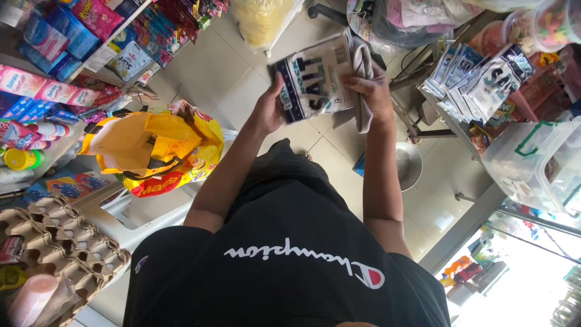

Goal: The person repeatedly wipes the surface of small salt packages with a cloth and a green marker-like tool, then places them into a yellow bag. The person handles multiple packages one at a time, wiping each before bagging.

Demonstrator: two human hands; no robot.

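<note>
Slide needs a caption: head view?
Left hand and right hand hold a white-and-blue packet with a grey cloth over tiled floor.

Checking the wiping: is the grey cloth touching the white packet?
Touching: the head view shows the grey cloth, under the right hand, pressed against the white packet.

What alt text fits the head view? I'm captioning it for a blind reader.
Two hands hold a white and dark blue packet; the right hand presses a grey cloth against it, the left hand grips its other edge. More such packets lie on a shelf nearby.
</note>
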